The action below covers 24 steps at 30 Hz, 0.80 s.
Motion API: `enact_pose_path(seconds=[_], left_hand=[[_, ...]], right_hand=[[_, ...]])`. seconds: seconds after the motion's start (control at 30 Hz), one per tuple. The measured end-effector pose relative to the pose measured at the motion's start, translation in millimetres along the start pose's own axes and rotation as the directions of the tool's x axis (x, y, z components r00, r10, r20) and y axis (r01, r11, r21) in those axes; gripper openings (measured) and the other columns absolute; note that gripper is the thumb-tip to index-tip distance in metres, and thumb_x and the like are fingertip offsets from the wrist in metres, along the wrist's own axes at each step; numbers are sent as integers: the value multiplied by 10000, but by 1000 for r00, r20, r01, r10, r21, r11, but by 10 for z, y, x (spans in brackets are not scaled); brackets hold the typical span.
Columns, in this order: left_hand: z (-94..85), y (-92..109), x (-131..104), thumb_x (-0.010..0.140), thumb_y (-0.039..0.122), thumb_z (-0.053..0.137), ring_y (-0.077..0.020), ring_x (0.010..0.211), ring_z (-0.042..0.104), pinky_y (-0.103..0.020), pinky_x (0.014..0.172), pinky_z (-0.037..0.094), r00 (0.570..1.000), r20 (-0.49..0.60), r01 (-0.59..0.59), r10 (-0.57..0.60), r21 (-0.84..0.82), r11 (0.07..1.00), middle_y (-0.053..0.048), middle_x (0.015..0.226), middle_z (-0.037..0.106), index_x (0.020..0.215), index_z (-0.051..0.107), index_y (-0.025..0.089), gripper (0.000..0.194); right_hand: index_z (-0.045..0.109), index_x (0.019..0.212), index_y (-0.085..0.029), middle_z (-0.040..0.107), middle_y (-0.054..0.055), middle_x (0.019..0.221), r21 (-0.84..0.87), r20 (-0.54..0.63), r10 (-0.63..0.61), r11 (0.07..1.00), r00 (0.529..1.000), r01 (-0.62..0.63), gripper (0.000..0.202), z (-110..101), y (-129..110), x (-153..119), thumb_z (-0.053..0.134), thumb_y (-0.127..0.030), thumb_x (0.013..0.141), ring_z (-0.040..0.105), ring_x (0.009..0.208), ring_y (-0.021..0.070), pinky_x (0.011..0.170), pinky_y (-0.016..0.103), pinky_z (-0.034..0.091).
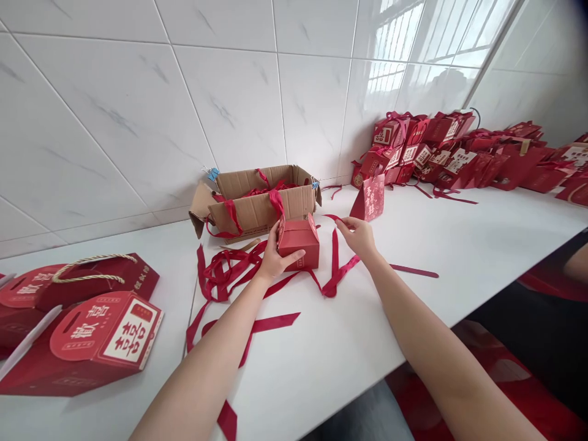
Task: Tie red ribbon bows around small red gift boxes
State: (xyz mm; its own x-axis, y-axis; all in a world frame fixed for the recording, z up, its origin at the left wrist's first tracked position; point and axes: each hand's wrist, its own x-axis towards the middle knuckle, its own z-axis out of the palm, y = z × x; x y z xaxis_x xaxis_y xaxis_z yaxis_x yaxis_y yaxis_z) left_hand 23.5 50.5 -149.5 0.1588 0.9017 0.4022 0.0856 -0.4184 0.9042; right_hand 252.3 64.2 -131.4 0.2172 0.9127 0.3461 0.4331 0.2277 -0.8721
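Observation:
In front of me on the white table, my left hand [274, 256] grips a small red gift box [299, 242] by its left side, thumb across the front face. To the right of that box, my right hand [356, 236] pinches the end of a dark red ribbon [331, 217] between thumb and fingers. More red ribbon [229, 269] lies in a tangled heap left of the box, with loops [334, 285] trailing below my right hand. Just behind the box stands an open cardboard carton [257, 208] with ribbons inside and over its edge.
Larger red boxes [87, 349], one with a rope handle, stand at the left. A red triangular packet [369, 199] is upright beyond my right hand. Many red boxes [450, 150] are piled along the tiled wall at right. Someone's dark clothing [537, 331] shows at the right edge.

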Motion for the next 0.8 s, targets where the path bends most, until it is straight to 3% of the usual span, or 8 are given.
enact_pose_path(seconds=[0.1, 0.2, 0.37, 0.63, 0.8], left_hand=[[-20, -40, -1, 636, 372, 786, -287, 1277, 437, -472, 1049, 392, 1000, 16, -1, 1, 19, 1000, -113, 1426, 404, 1436, 230, 280, 979], [-36, -62, -7, 639, 369, 789, -294, 1278, 438, -475, 1049, 389, 997, 77, 8, -10, 22, 1000, -125, 1427, 406, 1439, 219, 268, 988], [-34, -44, -18, 635, 374, 792, -304, 1257, 459, -467, 1016, 420, 993, 120, 20, -20, 0, 1000, -134, 1406, 433, 1433, 242, 256, 976], [-29, -34, -19, 624, 366, 798, -304, 1264, 453, -463, 1021, 415, 993, 117, 34, -33, -5, 999, -142, 1399, 439, 1429, 252, 237, 981], [-31, -65, -16, 628, 352, 797, -300, 1267, 449, -472, 1040, 393, 993, 119, 8, -7, -7, 1000, -128, 1400, 441, 1427, 267, 257, 963]], right_hand=[[526, 609, -199, 416, -19, 536, 180, 73, 44, 982, 996, -56, 314, -65, -105, -5, 553, -465, 772, 397, 521, 125, 530, 286, 356], [340, 511, -220, 233, -60, 500, 366, 209, 37, 924, 977, -113, 393, -144, -216, -28, 547, -420, 778, 262, 456, 95, 473, 276, 307], [251, 461, -201, 182, -64, 490, 634, 411, -2, 720, 911, -284, 438, -205, -349, -107, 600, -242, 723, 201, 460, 73, 454, 260, 225], [286, 466, -198, 183, -66, 498, 683, 298, 95, 674, 950, -281, 423, -144, -348, -103, 621, -216, 723, 191, 464, 74, 455, 269, 161], [282, 466, -201, 193, -65, 495, 675, 313, 101, 675, 944, -297, 421, -145, -360, -108, 624, -207, 712, 210, 469, 78, 456, 265, 173]])
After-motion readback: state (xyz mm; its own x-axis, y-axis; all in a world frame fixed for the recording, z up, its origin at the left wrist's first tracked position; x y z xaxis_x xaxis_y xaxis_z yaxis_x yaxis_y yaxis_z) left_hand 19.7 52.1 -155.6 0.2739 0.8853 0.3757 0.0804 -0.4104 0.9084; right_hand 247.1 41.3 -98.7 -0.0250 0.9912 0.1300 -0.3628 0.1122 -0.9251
